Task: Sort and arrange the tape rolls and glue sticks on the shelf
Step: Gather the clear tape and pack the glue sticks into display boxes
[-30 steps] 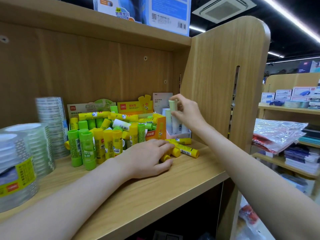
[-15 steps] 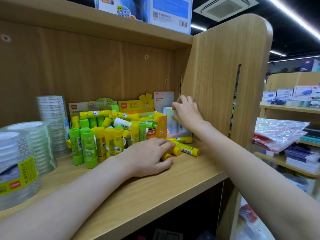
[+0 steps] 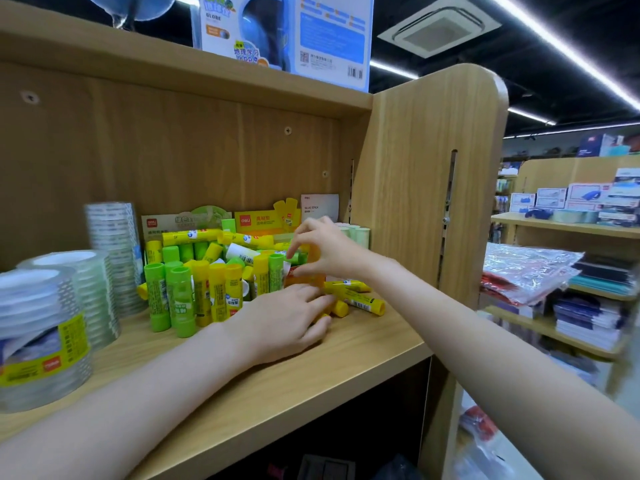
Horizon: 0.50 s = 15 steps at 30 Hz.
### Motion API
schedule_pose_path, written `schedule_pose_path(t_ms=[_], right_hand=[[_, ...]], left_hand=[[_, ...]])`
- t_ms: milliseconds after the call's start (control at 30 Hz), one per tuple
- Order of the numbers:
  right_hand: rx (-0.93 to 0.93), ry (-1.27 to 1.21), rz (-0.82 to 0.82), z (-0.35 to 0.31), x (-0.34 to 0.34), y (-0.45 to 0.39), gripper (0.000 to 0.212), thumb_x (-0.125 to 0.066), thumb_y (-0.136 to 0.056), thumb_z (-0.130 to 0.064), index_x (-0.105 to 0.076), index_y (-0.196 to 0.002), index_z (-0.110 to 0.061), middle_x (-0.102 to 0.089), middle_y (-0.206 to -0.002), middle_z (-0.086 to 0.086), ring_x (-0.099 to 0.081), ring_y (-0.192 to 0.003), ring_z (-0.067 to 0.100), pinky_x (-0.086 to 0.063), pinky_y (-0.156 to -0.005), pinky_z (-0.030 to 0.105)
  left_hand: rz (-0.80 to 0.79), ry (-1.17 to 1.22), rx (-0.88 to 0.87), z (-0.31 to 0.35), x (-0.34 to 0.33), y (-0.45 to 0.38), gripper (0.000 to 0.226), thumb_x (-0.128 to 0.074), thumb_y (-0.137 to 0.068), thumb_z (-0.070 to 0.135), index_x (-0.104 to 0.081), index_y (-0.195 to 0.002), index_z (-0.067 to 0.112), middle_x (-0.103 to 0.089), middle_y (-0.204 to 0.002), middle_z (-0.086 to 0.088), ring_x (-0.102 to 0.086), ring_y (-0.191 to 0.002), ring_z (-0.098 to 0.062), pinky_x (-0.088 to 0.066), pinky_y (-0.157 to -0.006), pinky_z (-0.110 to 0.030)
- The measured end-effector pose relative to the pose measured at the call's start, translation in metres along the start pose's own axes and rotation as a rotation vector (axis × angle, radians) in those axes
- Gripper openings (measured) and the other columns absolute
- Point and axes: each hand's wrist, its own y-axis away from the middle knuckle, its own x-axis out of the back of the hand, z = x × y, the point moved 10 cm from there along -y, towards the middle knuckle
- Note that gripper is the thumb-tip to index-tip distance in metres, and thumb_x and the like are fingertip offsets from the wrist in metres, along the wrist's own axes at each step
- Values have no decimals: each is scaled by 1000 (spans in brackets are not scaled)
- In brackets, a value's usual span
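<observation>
Green glue sticks (image 3: 157, 296) and yellow glue sticks (image 3: 216, 292) stand and lie in a jumble on the wooden shelf (image 3: 311, 379), around an orange display box (image 3: 306, 280). More yellow sticks (image 3: 363, 301) lie loose at the right. My left hand (image 3: 280, 323) rests flat on the shelf, fingers touching those loose sticks. My right hand (image 3: 329, 251) hovers over the orange box with fingers loosely curved, and nothing shows in it. Pale green sticks (image 3: 356, 232) stand behind it by the side panel. Clear tape rolls (image 3: 38, 334) are stacked at the left, a taller stack (image 3: 110, 244) behind.
The shelf's side panel (image 3: 426, 188) closes off the right, and an upper shelf holds a globe box (image 3: 287, 32). Cardboard display cards (image 3: 256, 220) stand at the back. Another shelving unit (image 3: 561, 282) with packaged goods lies beyond to the right.
My right hand put the pale green stick down among those at the back right, then moved left and forward over the orange box. My left hand stayed on the loose yellow sticks.
</observation>
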Motion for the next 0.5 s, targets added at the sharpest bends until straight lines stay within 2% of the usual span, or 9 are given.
schedule_pose_path(t_ms=[67, 100, 167, 233, 300, 400, 467, 500], right_hand=[[8, 11, 20, -2, -6, -4, 28, -73, -77, -27, -66, -102, -18, -48, -117, 7, -34, -111, 20, -31, -100, 35], [8, 21, 32, -2, -8, -6, 28, -72, -77, -28, -65, -102, -18, -48, -116, 6, -34, -111, 21, -32, -100, 40], [0, 55, 55, -2, -12, -8, 27, -69, -80, -29, -62, -104, -18, -46, -115, 5, -33, -111, 20, -32, -99, 44], [4, 122, 87, -4, -16, -8, 27, -64, -84, -29, -60, -107, -16, -46, -114, 4, -33, -112, 20, -30, -97, 42], [31, 185, 103, -7, -19, -9, 26, -60, -87, -27, -58, -108, -13, -46, -115, 6, -33, -112, 21, -29, -94, 39], [13, 12, 159, 1, -9, -8, 22, -64, -85, -21, -61, -102, -8, -48, -110, 8, -35, -103, 17, -31, -90, 30], [-39, -105, 217, 13, 3, -4, 18, -66, -82, -15, -63, -97, -7, -49, -104, 7, -40, -100, 17, -30, -84, 24], [-62, -139, 247, 18, 9, -1, 14, -66, -81, -11, -64, -94, -6, -51, -102, 7, -45, -99, 20, -34, -85, 26]], left_hand=[[109, -119, -80, 6, 8, 6, 55, -24, -90, 41, -65, -111, 11, -66, -108, -6, -61, -105, -20, -43, -91, -28], [158, -165, -98, 6, 10, 10, 48, -28, -91, 37, -68, -102, 11, -68, -97, -5, -65, -95, -20, -43, -85, -27], [173, -176, -104, 4, 10, 13, 45, -29, -91, 35, -68, -99, 13, -68, -90, -3, -65, -82, -19, -48, -75, -29], [112, -124, -85, 3, 7, 10, 54, -22, -89, 40, -64, -109, 12, -66, -99, -5, -63, -87, -22, -52, -76, -30], [52, -88, -52, -1, 5, 7, 69, -9, -85, 47, -55, -123, 12, -59, -113, -8, -55, -102, -25, -47, -89, -35], [19, -101, -45, -5, 1, 8, 79, 0, -80, 51, -43, -136, 16, -52, -125, -6, -48, -111, -23, -40, -97, -33], [18, -97, -51, -7, 1, 8, 76, -4, -83, 50, -44, -137, 15, -54, -126, -6, -51, -109, -23, -42, -96, -33], [26, -118, -62, -8, 1, 8, 71, -9, -85, 48, -48, -134, 14, -57, -122, -7, -55, -105, -24, -44, -92, -34]])
